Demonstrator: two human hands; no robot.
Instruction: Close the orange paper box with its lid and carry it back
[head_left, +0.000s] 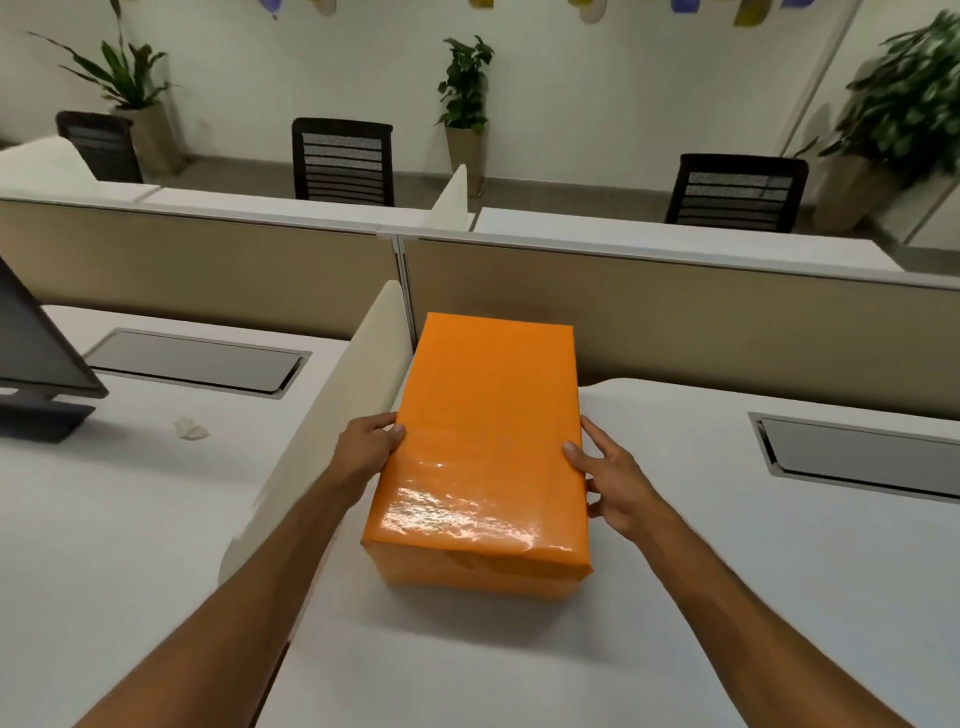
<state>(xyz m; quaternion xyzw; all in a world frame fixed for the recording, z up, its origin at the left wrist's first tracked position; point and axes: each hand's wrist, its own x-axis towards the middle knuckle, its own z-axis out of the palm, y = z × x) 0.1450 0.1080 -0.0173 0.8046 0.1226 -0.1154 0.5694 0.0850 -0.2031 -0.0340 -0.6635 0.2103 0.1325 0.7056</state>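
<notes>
The orange paper box (483, 441) is in the middle of the view over the white desk (727, 571), its glossy lid on top and covering it. My left hand (366, 449) presses against the box's left side with the thumb on the lid's edge. On the opposite side, my right hand (610, 480) grips the right wall, thumb resting on top. Whether the box rests on the desk or is slightly lifted cannot be told.
A cream divider panel (337, 410) runs along the box's left side. Beige partitions (675, 312) stand behind it. A monitor (36, 358) and a crumpled paper scrap (191, 428) are on the left desk. Cable hatches (857, 457) are set into both desks. Chairs and plants stand beyond.
</notes>
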